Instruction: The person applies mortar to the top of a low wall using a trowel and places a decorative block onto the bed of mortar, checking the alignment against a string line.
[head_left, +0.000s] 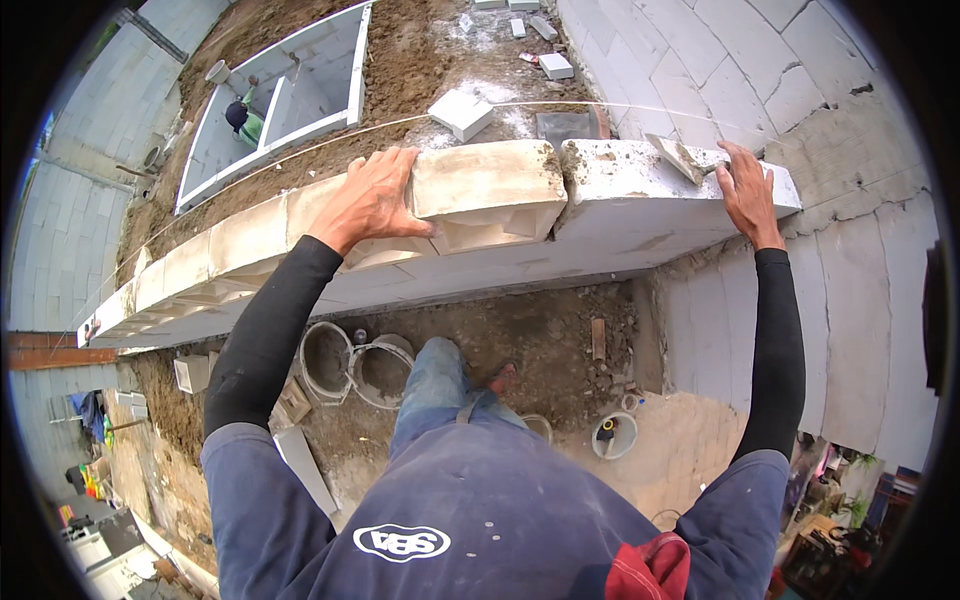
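My left hand point(368, 205) rests over the top edge of a row of cream blocks with recessed near faces, its fingers stretched out and its thumb spread. Just right of it sits a cream block point(488, 178), the last in that row. Beyond a narrow gap lies a white block point(620, 180), speckled with mortar. My right hand point(750, 195) lies on the wall's right end with fingers apart. Close to its fingertips is a flat grey, mortar-smeared piece point(678, 160), which looks like a trowel blade; whether the fingers touch it is unclear.
A taut string point(400, 122) runs behind the wall. Beyond are a loose white block point(461, 114) and a walled pit point(300, 110) with a person point(243, 118) in it. Below me stand two mortar buckets point(382, 372) and a white pail point(614, 436). A block wall point(830, 320) borders the right.
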